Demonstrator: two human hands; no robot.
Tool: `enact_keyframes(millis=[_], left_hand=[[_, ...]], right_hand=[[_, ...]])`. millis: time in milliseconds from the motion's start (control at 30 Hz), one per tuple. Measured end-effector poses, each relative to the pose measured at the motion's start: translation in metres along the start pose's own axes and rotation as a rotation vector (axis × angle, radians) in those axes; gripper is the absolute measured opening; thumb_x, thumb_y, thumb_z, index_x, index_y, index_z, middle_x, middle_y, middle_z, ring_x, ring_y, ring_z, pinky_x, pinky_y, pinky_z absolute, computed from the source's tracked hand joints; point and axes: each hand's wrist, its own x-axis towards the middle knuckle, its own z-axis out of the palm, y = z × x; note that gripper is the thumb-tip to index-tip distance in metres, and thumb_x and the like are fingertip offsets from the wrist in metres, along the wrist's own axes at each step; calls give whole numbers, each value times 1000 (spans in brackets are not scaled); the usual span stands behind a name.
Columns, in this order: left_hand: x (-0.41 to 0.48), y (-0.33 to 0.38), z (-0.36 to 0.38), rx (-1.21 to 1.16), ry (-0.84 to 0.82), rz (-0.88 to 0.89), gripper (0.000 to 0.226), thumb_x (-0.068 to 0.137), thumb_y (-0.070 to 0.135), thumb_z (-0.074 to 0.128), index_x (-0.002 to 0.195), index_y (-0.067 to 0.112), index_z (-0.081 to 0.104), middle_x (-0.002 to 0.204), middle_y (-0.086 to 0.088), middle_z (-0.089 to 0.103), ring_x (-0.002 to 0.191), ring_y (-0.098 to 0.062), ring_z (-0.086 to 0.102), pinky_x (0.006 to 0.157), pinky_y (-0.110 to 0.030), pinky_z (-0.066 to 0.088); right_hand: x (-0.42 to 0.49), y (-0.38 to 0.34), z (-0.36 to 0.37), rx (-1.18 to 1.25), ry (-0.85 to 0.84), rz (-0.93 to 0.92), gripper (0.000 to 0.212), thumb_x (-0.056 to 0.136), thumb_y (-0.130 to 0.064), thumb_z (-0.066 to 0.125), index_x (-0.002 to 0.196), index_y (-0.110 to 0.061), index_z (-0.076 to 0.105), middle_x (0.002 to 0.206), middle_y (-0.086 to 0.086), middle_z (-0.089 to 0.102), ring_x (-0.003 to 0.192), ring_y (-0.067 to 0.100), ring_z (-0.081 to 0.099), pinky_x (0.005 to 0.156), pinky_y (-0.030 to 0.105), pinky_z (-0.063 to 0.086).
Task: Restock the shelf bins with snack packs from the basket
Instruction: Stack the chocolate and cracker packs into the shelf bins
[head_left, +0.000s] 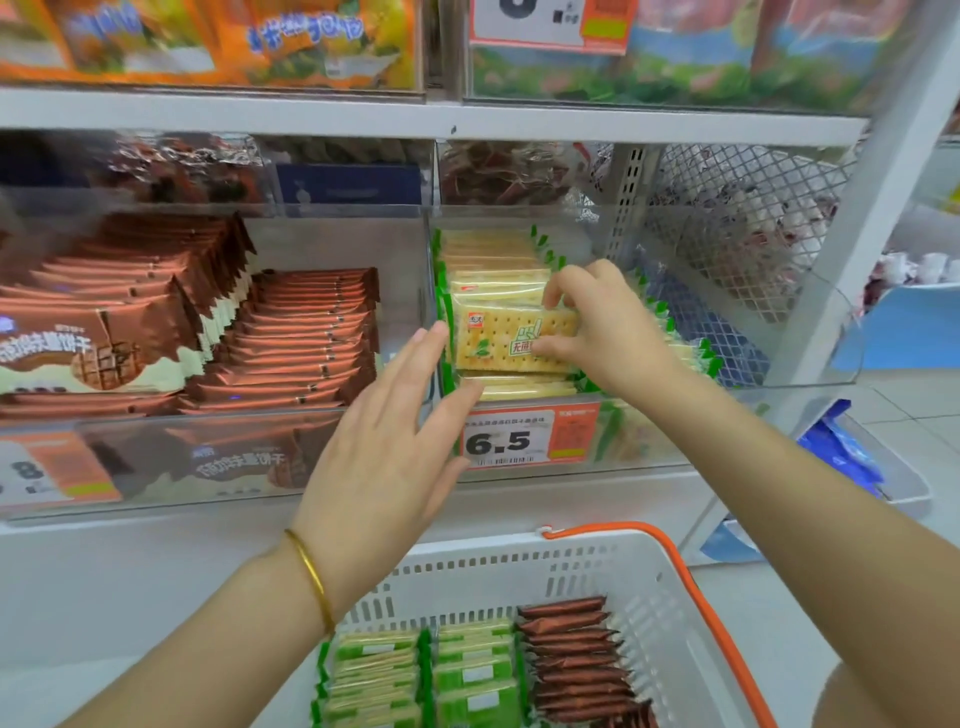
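Note:
My right hand (602, 327) pinches a green-edged cracker pack (498, 340) and holds it face-up on top of the row of like packs in the clear right-hand shelf bin (810, 332). Fingers straight, my left hand (395, 447) hovers at that bin's left front corner, holding nothing. Below stands the white basket (670, 603) with an orange handle (727, 639). It holds two rows of green cracker packs (415, 675) and a row of brown packs (576, 654).
The left bin (208, 457) is packed with brown chocolate biscuit packs (291, 338). A 6.5 price tag (530, 436) hangs on the right bin's front. Orange and green bags fill the shelf above. A wire mesh side panel (727, 249) closes the shelf's right end.

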Motion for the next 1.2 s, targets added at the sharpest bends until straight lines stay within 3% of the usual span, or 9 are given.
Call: enact_keyframes(millis=[133,300,433,600,833,1200], left_hand=[[0,1,0,8,1,-2,56,73,20,74,124,6,57,148,-26,29,137,-38,30,106,-43,25],[0,2,1,2,3,-23,55,74,19,74,125,7,56,149,-24,27,139,-36,28,107,-41,25],[-2,3,-1,4,5,-16,55,76,22,72,126,8,55,149,-24,27,139,-36,28,108,-43,25],[-6,4,-8,30,-9,-20,60,75,22,75,129,10,53,150,-22,27,139,-34,28,109,-42,22],[-6,5,-9,25,-11,-24,62,72,20,78,127,7,55,148,-25,29,137,-37,31,106,-44,23],[-4,3,-4,13,-7,-12,60,71,18,78,125,6,55,148,-26,28,137,-38,31,106,-44,27]], right_hand=[[1,-1,0,43,33,-34,35,79,-26,75,106,-15,54,104,0,38,95,22,49,80,30,41],[0,-6,-4,-268,65,-45,46,79,-43,71,118,-23,55,119,4,43,112,26,41,73,30,32],[-6,-4,-5,-207,57,-19,53,79,-39,73,125,-21,53,121,5,44,113,26,42,77,32,35],[-7,-2,-5,-212,13,-27,41,82,-31,72,118,-20,56,113,5,46,112,27,44,78,33,35],[2,-1,-19,-15,-53,-53,31,77,-22,77,105,-16,65,97,0,40,90,18,47,81,26,37],[3,-15,-2,-193,34,-29,44,81,-34,72,118,-19,55,119,4,49,114,26,41,82,32,35]])
